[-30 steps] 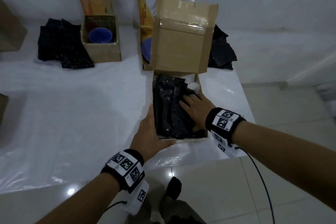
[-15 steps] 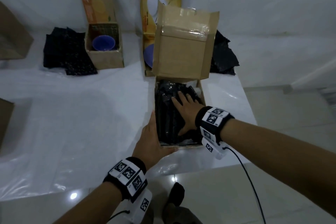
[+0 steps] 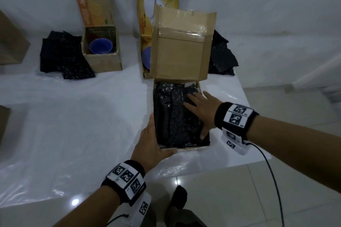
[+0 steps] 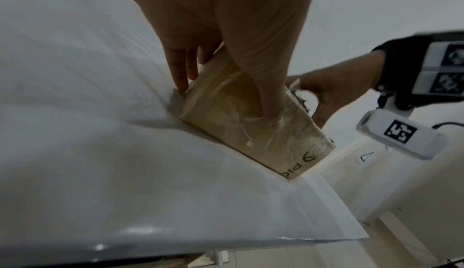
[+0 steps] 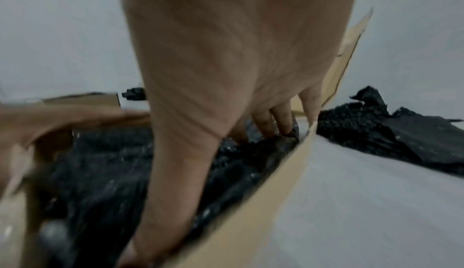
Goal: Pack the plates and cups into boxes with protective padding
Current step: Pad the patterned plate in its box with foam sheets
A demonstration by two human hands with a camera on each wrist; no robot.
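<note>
An open cardboard box [image 3: 184,148] sits near the table's front edge with its lid flap standing up behind it. Black bubble-wrap padding [image 3: 171,116] fills it to the rim and hides anything beneath. My right hand [image 3: 201,108] lies flat on the padding at the box's right side, fingers spread and pressing down. In the right wrist view its fingertips [image 5: 283,125] push into the padding [image 5: 100,163] beside the box wall [image 5: 276,183]. My left hand [image 3: 151,143] braces the near left corner. Its straight fingers [image 4: 182,85] lie along the side of the box [image 4: 251,133], and its thumb lies across the front.
At the back left a small box [image 3: 103,61] holds a blue cup [image 3: 100,47], with a pile of black padding [image 3: 64,59] beside it. A yellow box [image 3: 145,29] with a blue plate [image 3: 146,57] stands behind the lid. More padding [image 3: 221,57] lies at the back right. A white plastic sheet [image 3: 73,125] covers the table.
My right hand has slid over the padding, first toward the middle, then back toward the right wall and farther in. My left hand has stayed at the box's corner.
</note>
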